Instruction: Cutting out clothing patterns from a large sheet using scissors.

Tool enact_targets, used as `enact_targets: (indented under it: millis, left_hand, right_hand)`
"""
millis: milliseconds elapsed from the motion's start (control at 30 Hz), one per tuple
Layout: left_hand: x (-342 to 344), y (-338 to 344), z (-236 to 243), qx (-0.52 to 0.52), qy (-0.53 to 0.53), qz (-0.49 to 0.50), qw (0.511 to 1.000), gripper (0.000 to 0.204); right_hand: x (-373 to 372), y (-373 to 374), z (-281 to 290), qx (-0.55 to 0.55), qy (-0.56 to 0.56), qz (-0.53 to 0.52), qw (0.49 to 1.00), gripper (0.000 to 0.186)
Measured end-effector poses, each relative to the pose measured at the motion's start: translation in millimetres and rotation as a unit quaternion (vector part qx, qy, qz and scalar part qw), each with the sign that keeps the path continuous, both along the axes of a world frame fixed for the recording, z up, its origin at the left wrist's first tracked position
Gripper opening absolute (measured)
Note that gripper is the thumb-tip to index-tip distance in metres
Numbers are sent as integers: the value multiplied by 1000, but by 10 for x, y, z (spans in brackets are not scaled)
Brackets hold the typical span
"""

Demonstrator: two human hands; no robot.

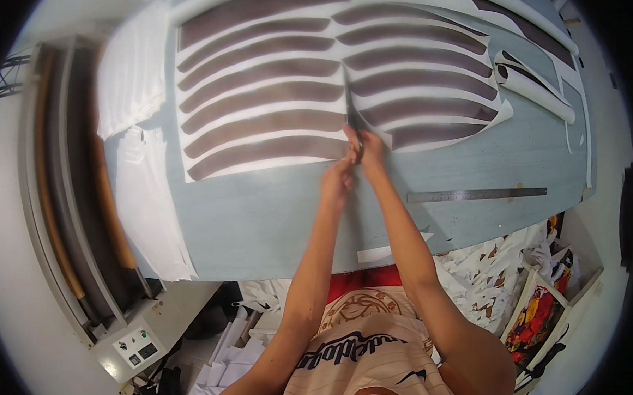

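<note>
A large white sheet [261, 167] printed with two columns of curved dark grey-brown strips [262, 146] lies on the pale blue table [272, 231]. It is split up the middle, with the right part lifted along the split. My right hand [368, 152] is closed on what looks like scissors [355, 132] at this split, the blades partly hidden. My left hand [337, 176], just below and to the left, pinches the sheet's lower edge beside the split. A steel ruler [477, 194] lies to the right of my hands, and a small white offcut [375, 255] is near the front edge.
Stacks of white sheets [150, 204] cover the table's left end. A curled printed piece [533, 94] lies at the right. A roller machine [77, 180] stands left of the table. White scraps [475, 275] and a bin of colourful scraps [537, 313] sit below the front edge.
</note>
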State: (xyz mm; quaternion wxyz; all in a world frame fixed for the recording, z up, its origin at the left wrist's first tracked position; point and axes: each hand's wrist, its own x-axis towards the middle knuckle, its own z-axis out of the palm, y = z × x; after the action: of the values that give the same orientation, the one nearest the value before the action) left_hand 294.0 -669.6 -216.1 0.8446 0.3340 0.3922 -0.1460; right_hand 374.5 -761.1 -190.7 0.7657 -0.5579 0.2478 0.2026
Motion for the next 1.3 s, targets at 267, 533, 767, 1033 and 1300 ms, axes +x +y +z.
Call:
enact_targets:
  millis: [267, 533, 767, 1033, 1300]
  left_hand:
    - [17, -8, 36, 20, 23, -15, 999, 19]
    - [20, -44, 13, 22, 29, 9, 999, 16]
    - [45, -52, 51, 40, 54, -7, 998, 15]
    - [46, -43, 34, 54, 56, 2, 997, 18]
    - [51, -41, 35, 75, 72, -17, 994, 16]
  right_hand:
    - [113, -69, -35, -52, -1, 48, 997, 56]
    - [306, -160, -28, -54, -10, 76, 996, 56]
    - [557, -66, -11, -55, -3, 83, 995, 57]
    - [914, -26, -18, -91, -7, 89, 992, 58]
    - [1118, -110, 92, -46, -33, 82, 995, 56]
